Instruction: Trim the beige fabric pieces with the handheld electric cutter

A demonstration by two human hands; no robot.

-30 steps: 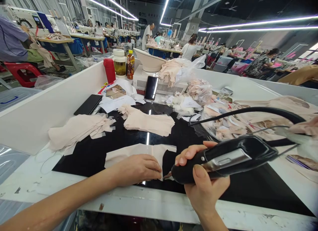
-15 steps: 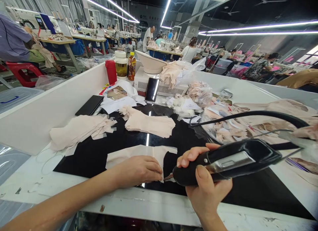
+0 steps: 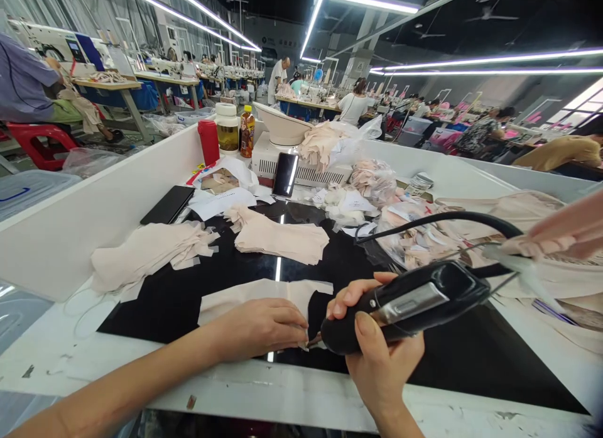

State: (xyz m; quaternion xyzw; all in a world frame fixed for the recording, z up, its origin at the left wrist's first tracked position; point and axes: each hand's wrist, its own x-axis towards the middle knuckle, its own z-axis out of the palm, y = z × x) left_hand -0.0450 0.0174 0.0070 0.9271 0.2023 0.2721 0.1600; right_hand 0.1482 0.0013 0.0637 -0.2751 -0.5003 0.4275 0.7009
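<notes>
A pale beige fabric piece [image 3: 249, 295] with a clear strip along its edge lies on the black board [image 3: 179, 309]. My left hand [image 3: 264, 325] rests over its near side, fingers together and closed at the right corner. My right hand [image 3: 377, 337] is wrapped round a thick black corded hand tool [image 3: 414, 303] with a metal plate on its side. The tool's narrow metal tip [image 3: 316, 341] points left, close to the fabric corner under my left fingertips; whether it touches is hard to tell. Stacks of similar fabric pieces [image 3: 282, 242] lie farther back.
Another fabric stack [image 3: 151, 252] is on the left. A phone [image 3: 285, 174] leans against a white machine [image 3: 320, 174]; a black tablet-like slab [image 3: 167, 204] lies left. Bagged scraps [image 3: 419, 230] and the tool's black cable [image 3: 452, 218] occupy the right. White walls [image 3: 117, 180] border the table.
The tool and my right hand have shifted slightly left, and the fabric hanging by the cable has swung into view at right. My left hand stays on the fabric piece.
</notes>
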